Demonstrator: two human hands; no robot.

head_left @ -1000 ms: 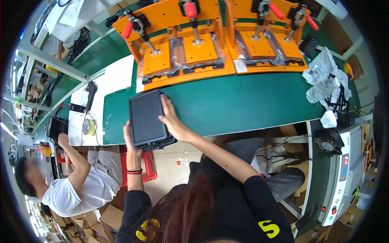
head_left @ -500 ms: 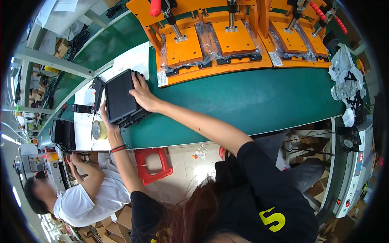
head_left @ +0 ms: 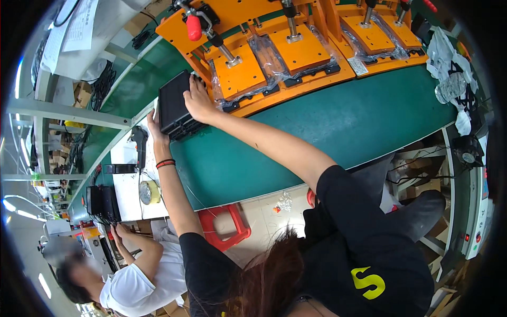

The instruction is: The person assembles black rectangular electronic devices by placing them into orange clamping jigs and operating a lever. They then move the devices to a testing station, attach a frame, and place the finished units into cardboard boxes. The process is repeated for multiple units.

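Observation:
A flat black rectangular device [head_left: 173, 105] lies on the green belt [head_left: 338, 127], close to the left end of the orange clamp fixture [head_left: 253, 58]. My left hand [head_left: 155, 130] grips its near left edge. My right hand [head_left: 198, 101] presses on its right side, fingers spread over the top edge. Both arms stretch far out to the left over the belt.
The orange fixture carries several toggle clamps with red handles [head_left: 194, 27]. A white sheet [head_left: 127, 190] left of the belt holds a tape roll [head_left: 149, 192] and a black power screwdriver [head_left: 140, 142]. A co-worker in white [head_left: 137, 274] handles another black device [head_left: 101, 203]. A red stool [head_left: 227, 224] stands below. Crumpled plastic [head_left: 449, 68] lies at the right.
Both hands have slid the black device along the belt to the left and farther away, up to the left end of the orange fixture.

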